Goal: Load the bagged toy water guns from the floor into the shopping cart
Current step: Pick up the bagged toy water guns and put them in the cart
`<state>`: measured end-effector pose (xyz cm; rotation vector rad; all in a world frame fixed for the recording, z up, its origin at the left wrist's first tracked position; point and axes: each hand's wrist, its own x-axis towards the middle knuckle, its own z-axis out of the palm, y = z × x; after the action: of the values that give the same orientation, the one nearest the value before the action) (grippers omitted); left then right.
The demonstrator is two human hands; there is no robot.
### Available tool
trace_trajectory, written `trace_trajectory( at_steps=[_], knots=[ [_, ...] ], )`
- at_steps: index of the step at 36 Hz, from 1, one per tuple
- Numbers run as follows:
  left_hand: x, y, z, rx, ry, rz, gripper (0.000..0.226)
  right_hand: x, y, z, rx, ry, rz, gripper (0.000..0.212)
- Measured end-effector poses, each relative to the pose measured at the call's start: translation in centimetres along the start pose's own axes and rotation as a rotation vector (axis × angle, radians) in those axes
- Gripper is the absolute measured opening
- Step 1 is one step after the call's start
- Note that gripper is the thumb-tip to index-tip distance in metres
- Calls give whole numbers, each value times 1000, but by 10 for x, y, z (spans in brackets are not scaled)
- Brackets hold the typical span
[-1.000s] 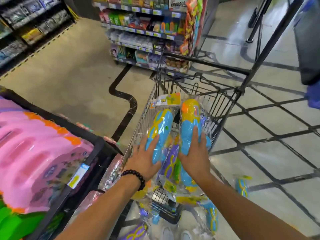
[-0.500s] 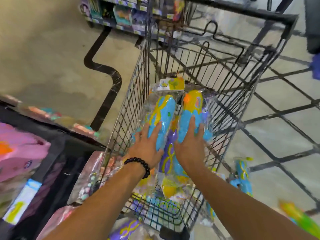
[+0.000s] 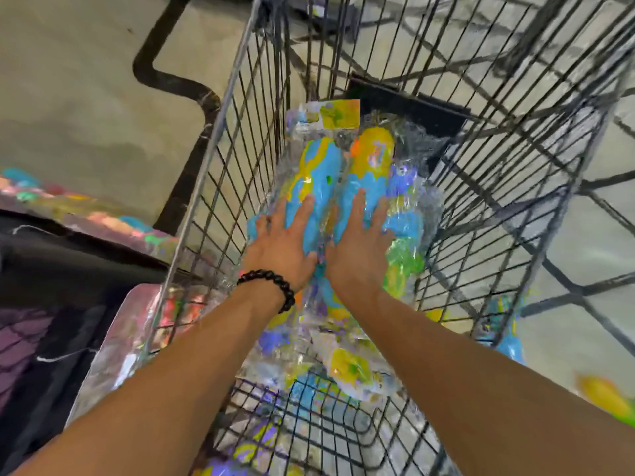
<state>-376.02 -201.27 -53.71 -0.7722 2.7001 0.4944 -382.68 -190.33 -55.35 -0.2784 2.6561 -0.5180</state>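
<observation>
Your left hand (image 3: 280,243) and right hand (image 3: 360,249), both flat with fingers straight, press on the clear-bagged blue and yellow toy water guns (image 3: 343,187) at frame centre. Since a second ago you've lowered the bundle from rim height deep into the grey wire shopping cart (image 3: 220,159); it looks seated on the basket floor, so this batch is probably loaded. More bagged guns lie on the floor at lower right (image 3: 508,341), outside the wire, so loading isn't finished. Black bead bracelet (image 3: 271,285) on left wrist.
</observation>
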Motion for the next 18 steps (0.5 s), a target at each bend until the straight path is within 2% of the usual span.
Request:
trace_trajectory(
  at_steps=[5, 11, 18],
  knots=[
    [8, -2, 15, -20, 44, 13, 89, 6, 2, 14, -43, -13, -4, 97],
    [10, 1, 31, 85, 96, 8, 91, 7, 11, 27, -175, 20, -64, 88],
    [13, -1, 31, 46, 78, 36, 84, 4, 19, 16, -3, 16, -89, 81]
  ],
)
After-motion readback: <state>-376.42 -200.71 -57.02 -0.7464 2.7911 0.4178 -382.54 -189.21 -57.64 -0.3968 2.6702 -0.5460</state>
